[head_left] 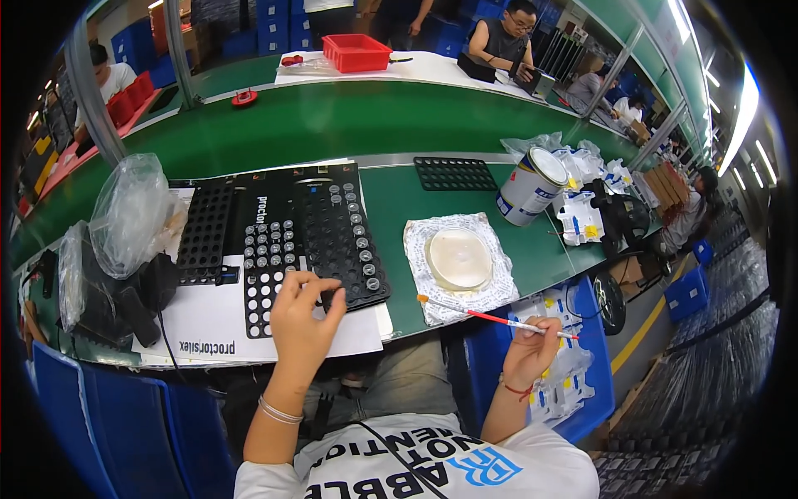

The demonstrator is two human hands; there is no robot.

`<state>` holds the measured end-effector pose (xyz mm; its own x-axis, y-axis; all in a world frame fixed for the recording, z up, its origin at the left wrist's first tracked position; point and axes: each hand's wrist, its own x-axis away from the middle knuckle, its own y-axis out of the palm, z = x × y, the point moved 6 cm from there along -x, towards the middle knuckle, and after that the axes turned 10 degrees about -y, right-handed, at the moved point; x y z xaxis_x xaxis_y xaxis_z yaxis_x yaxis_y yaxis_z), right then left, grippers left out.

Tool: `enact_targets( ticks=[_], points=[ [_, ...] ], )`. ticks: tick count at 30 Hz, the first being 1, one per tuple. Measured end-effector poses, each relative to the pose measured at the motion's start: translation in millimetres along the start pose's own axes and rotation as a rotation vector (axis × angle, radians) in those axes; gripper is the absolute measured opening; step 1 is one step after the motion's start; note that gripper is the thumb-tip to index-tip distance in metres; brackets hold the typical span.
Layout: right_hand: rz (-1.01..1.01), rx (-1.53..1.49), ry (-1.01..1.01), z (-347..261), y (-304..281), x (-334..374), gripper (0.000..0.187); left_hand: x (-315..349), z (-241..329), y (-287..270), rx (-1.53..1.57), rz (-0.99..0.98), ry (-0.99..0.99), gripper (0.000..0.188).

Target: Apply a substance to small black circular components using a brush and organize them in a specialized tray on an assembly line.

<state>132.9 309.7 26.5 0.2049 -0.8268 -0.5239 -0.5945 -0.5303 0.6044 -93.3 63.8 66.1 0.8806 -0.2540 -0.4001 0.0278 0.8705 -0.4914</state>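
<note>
My right hand (pixel 532 353) grips a thin paintbrush (pixel 499 319) with a red and white handle. Its orange bristle tip points left, over the near edge of a shallow round dish (pixel 460 258) with pale contents. The dish stands on a printed paper sheet (pixel 424 279). My left hand (pixel 306 316) is curled over the black hole trays, thumb and index finger drawn together; whatever they hold is hidden. Just left of it lies a tray (pixel 253 309) with white discs and clear round caps. Beyond it is a black tray (pixel 332 241) with clear caps along its right side.
An empty-holed black tray (pixel 204 229) lies at left, beside a plastic bag (pixel 129 212). A white and blue can (pixel 532 187) stands at right near white plastic parts (pixel 579 218). Another black tray (pixel 455 174) lies behind the dish. A blue bin (pixel 600 366) with white parts sits below. Co-workers sit beyond the green belt (pixel 332 116).
</note>
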Motion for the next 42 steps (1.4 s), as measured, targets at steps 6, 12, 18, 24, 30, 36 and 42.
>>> enact_targets(
  ticks=[6, 12, 18, 24, 30, 36, 42],
  points=[
    [0.038, 0.112, -0.017, -2.9, -4.8, -1.6, 0.019, 6.3, 7.2, 28.9, -0.118, -0.015, 0.11, 0.02],
    [0.074, 0.132, -0.039, -3.9, -9.4, -2.4, 0.019, 6.5, 8.8, 39.0, -0.175, 0.025, 0.104, 0.019],
    [0.103, 0.153, -0.082, -6.2, -13.8, -5.2, 0.022, 4.8, 6.3, 40.6, -0.147, 0.003, 0.083, 0.018],
    [0.112, 0.46, -0.251, -22.1, -21.3, -9.0, 0.021, 10.7, 11.6, 29.4, 0.06, -0.049, 0.054, 0.019],
    [-0.057, 0.768, -0.415, -27.0, -9.6, -10.3, 0.018, 53.2, -11.2, 8.6, 0.32, -0.059, 0.015, 0.025],
    [-0.123, 0.863, -0.413, -25.9, 2.1, -9.8, 0.018, 85.8, -22.1, 11.5, 0.355, -0.154, -0.074, 0.028],
    [-0.234, 0.908, -0.368, -16.7, 12.6, -8.0, 0.018, 98.2, -32.2, 21.1, 0.527, -0.225, -0.212, 0.028]
  ],
)
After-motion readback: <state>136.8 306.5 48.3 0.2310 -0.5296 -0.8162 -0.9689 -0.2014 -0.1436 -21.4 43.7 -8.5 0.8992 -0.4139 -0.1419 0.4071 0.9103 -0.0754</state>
